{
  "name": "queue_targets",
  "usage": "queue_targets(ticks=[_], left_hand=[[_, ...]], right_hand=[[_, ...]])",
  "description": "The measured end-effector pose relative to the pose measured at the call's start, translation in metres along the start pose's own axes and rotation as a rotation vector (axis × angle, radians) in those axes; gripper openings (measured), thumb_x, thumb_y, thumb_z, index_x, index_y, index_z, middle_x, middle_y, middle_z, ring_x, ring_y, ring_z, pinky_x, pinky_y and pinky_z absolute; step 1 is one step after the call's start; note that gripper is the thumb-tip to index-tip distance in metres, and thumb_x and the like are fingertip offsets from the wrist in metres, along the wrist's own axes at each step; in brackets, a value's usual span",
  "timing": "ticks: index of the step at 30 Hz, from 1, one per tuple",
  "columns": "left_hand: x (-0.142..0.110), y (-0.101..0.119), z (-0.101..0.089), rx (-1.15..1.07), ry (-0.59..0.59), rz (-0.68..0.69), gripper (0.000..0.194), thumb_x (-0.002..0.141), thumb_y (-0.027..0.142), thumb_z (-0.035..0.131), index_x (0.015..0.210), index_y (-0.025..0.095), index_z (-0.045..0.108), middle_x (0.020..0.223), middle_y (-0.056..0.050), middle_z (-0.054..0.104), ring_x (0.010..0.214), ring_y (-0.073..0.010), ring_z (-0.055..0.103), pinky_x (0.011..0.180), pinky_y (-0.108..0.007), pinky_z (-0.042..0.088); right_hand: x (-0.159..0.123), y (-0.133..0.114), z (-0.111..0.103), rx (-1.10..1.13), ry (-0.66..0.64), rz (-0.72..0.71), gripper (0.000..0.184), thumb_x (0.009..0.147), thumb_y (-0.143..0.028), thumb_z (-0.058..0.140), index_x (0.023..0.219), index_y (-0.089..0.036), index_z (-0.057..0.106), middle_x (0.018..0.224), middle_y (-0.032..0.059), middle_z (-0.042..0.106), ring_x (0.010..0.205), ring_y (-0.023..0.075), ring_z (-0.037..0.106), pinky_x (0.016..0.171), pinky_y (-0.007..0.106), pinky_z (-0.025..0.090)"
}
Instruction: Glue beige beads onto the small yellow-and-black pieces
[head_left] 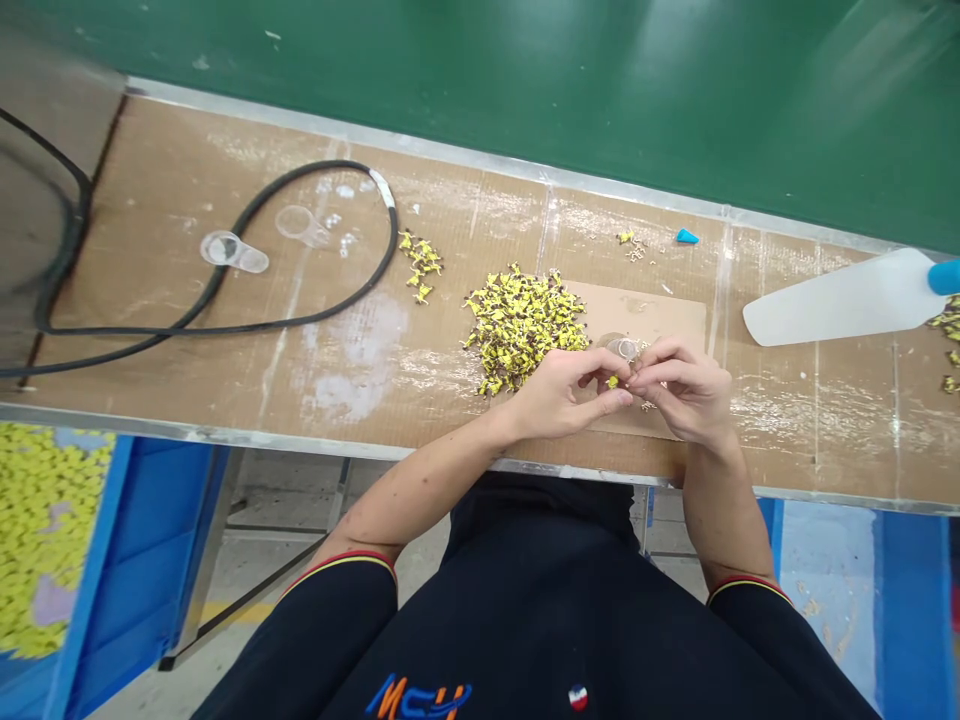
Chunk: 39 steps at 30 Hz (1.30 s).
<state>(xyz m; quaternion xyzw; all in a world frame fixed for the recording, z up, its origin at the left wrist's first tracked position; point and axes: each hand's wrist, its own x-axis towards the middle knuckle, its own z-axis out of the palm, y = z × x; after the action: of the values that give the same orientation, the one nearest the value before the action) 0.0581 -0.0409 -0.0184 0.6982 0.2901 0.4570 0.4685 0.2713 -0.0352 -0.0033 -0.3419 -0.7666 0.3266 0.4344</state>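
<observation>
My left hand (571, 393) and my right hand (684, 385) meet over a cardboard sheet (660, 315) on the bench. Their fingertips pinch together on one small yellow piece (613, 381). A small clear ring-like part (625, 348) lies just beyond the fingers. A heap of small yellow and dark pieces (521, 325) sits immediately left of my left hand. A smaller cluster of the same yellow pieces (421, 262) lies further left.
A black cable (315, 310) loops over the left of the bench, with clear plastic parts (232, 250) inside the loop. A white scoop with a blue handle (847, 298) lies at right, a blue cone (686, 237) behind. A blue bin of yellow pieces (45, 540) stands below left. A green belt (525, 80) runs behind.
</observation>
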Motion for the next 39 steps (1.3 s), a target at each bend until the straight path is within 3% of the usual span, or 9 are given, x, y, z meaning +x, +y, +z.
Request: queue_targets(ticks=[7,16,23,26,33,39], left_hand=[[0.002,-0.001,0.000,0.043,0.011,-0.002,0.016,0.099,0.024,0.058,0.091,0.016,0.070,0.078,-0.001,0.073,0.062,-0.0069,0.056,0.060,-0.019,0.044],[0.001,0.001,0.004,0.023,0.019,-0.109,0.025,0.102,0.036,0.055,0.090,0.017,0.066,0.074,-0.001,0.070,0.059,-0.0083,0.055,0.060,-0.021,0.044],[-0.001,-0.007,-0.003,-0.304,0.099,-0.189,0.041,0.106,0.051,0.050,0.105,0.016,0.070,0.087,-0.006,0.075,0.069,-0.0102,0.063,0.068,-0.023,0.053],[0.001,-0.010,-0.008,-0.393,0.155,-0.216,0.036,0.104,0.051,0.057,0.107,0.017,0.069,0.091,-0.005,0.076,0.068,-0.0087,0.063,0.067,-0.023,0.053],[0.002,-0.009,-0.008,-0.468,0.160,-0.214,0.028,0.099,0.043,0.068,0.114,0.021,0.058,0.092,-0.002,0.074,0.069,-0.0069,0.065,0.066,-0.021,0.054],[0.001,-0.006,-0.010,-0.476,0.183,-0.269,0.038,0.097,0.038,0.070,0.126,0.022,0.051,0.088,-0.001,0.073,0.068,-0.0088,0.069,0.065,-0.023,0.055]], right_hand=[[0.000,0.000,0.005,-0.074,0.034,-0.091,0.021,0.086,-0.014,0.081,0.097,-0.032,0.081,0.084,-0.0006,0.072,0.068,0.0130,0.067,0.058,0.027,0.055],[-0.002,0.002,0.008,-0.199,0.064,-0.094,0.009,0.091,-0.021,0.075,0.092,-0.030,0.079,0.084,0.0012,0.074,0.068,0.0150,0.066,0.061,0.031,0.057],[0.002,0.000,-0.006,-0.296,0.030,0.039,0.008,0.093,-0.022,0.070,0.089,-0.026,0.074,0.084,0.0027,0.073,0.066,0.0148,0.063,0.058,0.030,0.053],[0.003,0.005,-0.013,-0.374,0.016,0.094,0.009,0.092,-0.019,0.068,0.087,-0.025,0.074,0.083,0.0023,0.073,0.064,0.0140,0.061,0.059,0.029,0.051],[0.002,0.015,-0.013,-0.470,-0.042,0.136,0.009,0.090,-0.018,0.068,0.088,-0.024,0.073,0.082,0.0009,0.072,0.062,0.0134,0.059,0.062,0.029,0.050],[0.002,0.018,-0.013,-0.497,-0.054,0.143,0.010,0.089,-0.017,0.067,0.087,-0.024,0.073,0.083,0.0010,0.073,0.065,0.0143,0.063,0.063,0.029,0.051]])
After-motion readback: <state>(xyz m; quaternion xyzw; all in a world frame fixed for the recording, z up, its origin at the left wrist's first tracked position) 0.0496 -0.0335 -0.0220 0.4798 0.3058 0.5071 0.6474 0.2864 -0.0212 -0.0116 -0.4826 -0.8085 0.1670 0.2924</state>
